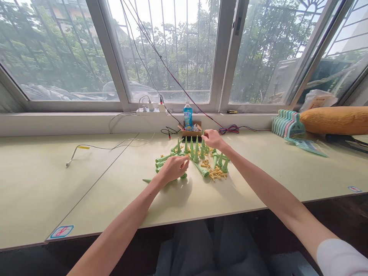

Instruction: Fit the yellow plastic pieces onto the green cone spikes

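Several green plastic cone-shaped spikes (196,155) stand upright on the table, their points up. Others lie on their sides, one of them a green spike (202,170) between my hands. Small yellow plastic pieces (217,174) are scattered in piles among them. My left hand (173,168) hovers over the left side of the group with its fingers curled together; what they hold, if anything, is too small to make out. At the back of the group, my right hand (213,139) has its fingers closed at the tip of an upright green spike (202,144).
Behind the spikes stands a small cardboard box (193,133) with a blue bottle (188,115). A power strip (151,110) and cables rest by the window sill. Pastel plastic pieces (287,124) and an orange roll (335,120) occupy the right end. The table's front edge is near my lap.
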The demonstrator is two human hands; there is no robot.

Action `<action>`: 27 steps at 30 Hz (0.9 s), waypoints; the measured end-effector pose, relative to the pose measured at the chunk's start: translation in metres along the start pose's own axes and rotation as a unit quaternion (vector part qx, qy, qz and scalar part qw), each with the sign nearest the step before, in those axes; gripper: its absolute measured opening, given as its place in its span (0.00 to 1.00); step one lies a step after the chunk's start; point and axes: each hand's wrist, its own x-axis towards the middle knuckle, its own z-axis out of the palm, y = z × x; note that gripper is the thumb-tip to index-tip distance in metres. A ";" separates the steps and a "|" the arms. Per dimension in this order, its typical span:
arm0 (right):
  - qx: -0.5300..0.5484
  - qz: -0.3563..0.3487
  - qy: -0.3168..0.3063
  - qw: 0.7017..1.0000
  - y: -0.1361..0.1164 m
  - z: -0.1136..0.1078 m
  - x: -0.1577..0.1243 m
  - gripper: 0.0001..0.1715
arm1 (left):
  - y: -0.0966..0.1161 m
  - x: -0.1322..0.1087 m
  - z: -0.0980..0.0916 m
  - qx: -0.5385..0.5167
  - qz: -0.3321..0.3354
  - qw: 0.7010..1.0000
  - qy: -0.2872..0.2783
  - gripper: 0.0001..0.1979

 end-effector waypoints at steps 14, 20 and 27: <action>-0.017 -0.007 0.002 1.000 0.000 0.000 -0.004 0.11 | 0.002 0.000 -0.002 -0.006 -0.011 1.000 -0.012 0.13; -0.026 -0.002 0.021 0.999 0.001 0.002 -0.007 0.10 | 0.000 -0.001 0.001 -0.008 -0.016 1.000 -0.013 0.13; 0.010 0.015 0.028 0.999 -0.006 -0.005 -0.016 0.09 | -0.003 0.000 0.002 -0.018 -0.021 1.000 -0.006 0.12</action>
